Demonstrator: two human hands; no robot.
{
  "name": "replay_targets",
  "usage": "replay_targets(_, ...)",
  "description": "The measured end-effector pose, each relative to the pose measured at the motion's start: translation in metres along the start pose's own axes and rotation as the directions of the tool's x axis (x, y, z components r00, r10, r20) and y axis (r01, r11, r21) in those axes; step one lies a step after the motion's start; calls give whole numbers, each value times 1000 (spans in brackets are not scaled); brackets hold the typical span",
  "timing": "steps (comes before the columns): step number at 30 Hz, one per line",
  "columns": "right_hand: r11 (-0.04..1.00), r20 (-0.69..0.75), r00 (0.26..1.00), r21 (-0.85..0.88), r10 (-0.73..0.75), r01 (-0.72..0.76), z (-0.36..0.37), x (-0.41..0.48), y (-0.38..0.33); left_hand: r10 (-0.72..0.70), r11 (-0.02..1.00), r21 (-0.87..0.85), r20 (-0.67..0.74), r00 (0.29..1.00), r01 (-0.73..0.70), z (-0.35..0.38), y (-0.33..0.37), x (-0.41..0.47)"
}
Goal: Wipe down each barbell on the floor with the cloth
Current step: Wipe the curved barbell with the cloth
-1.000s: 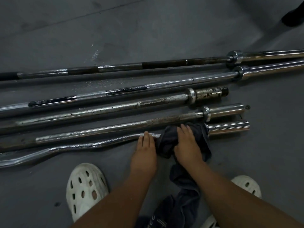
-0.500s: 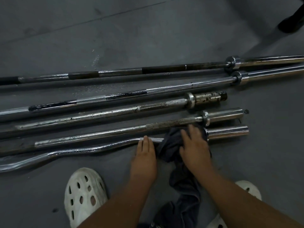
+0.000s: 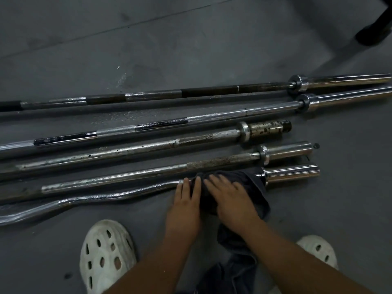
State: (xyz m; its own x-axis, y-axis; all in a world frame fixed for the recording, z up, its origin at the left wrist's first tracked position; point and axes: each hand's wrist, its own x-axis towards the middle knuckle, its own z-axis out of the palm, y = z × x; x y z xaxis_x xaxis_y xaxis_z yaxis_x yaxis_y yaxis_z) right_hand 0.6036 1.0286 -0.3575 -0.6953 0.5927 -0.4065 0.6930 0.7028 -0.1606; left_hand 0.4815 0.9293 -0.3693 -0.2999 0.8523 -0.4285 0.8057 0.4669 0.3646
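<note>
Our right hand (image 3: pixel 231 200), flat-fingered, presses the limp cloth (image 3: pixel 248 181) onto the curl bar (image 3: pixel 84 200). Beside the cloth, our straight-fingered left hand (image 3: pixel 184 209) steadies it: probably heavy, slick.

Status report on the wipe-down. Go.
Left hand flat on curl bar. Right hand presses cloth onto same bar, beside its sleeve. Four straight bars lie beyond; nothing in the way.

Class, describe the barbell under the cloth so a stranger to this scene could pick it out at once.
Five barbells lie side by side on the grey floor. Take the one nearest the person's white shoes, with the dark cloth draped over it. Only this curl bar has a wavy shaft; the others are straight.
</note>
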Motion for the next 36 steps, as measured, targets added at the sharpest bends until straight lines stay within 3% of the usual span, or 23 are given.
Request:
replay_targets(2, 980, 32, 981, 48, 190, -191, -8, 2, 6, -5, 1000, 13, -1, 1000, 5, 0, 3, -1)
replay_targets(3, 973, 76, 975, 78, 210, -216, -10, 3, 3, -6, 1000, 17, -9, 1000, 6, 0, 3, -1)
replay_targets(6, 1000, 75, 997, 10, -12, 12, -5, -1, -3, 2, 998, 59, -14, 1000, -1, 7, -2, -3)
replay_targets(7, 1000, 28, 1000, -12, -6, 6, -3, -3, 7, -5, 999, 52, -31, 1000, 6, 7, -2, -3)
replay_targets(9, 975, -77, 972, 17, 222, -221, 2, -10, 31, -2, 998, 58, -33, 999, 4, 4, 2, -2)
replay_targets(11, 933, -64, 931, 63, 358, -354, 2, -13, 21, -49, 995, 81, -15, 999, 50, 1, 8, 1)
replay_targets(12, 939, -62, 939, 92, 337, -331, 2, -11, 4, -69, 994, 79, -34, 997, 72, 0, 10, 2)
replay_targets(15, 1000, -101, 995, 31, -1, 4, 14, -6, -30, -123, 986, 117, 15, 992, 120, 9, 1, 2)
replay_targets(16, 999, -88, 995, -10, -47, 46, 10, -3, -25, -119, 985, 122, 5, 993, 118, 10, -3, 0)
replay_targets(20, 970, -20, 970, 41, 242, -241, 1, 4, -7, -89, 984, 151, -30, 996, 93, 7, -19, -8)
replay_targets(24, 997, -5, 999, -72, -37, 37, 4, 9, -12, -101, 979, 173, -34, 994, 106, 10, -22, -7)
replay_targets(27, 990, 49, 989, 5, 140, -140, -5, 14, -12, -101, 979, 173, -30, 994, 104, 13, -21, -5)
replay_targets(28, 990, 75, 988, 31, 135, -137, -5, 16, -19, -106, 980, 167, -33, 994, 110, 14, -22, -4)
replay_targets(31, 995, 113, 989, -9, -94, 95, -3, 17, -31, -124, 980, 150, -59, 990, 132, 14, -24, -4)
replay_targets(34, 999, 94, 995, -26, 39, -37, -5, 21, -30, -130, 977, 161, -76, 989, 141, 14, -24, -5)
replay_targets(36, 1000, 126, 992, -4, -10, 11, -4, 21, -39, -144, 974, 167, -67, 987, 154, 14, -24, -4)
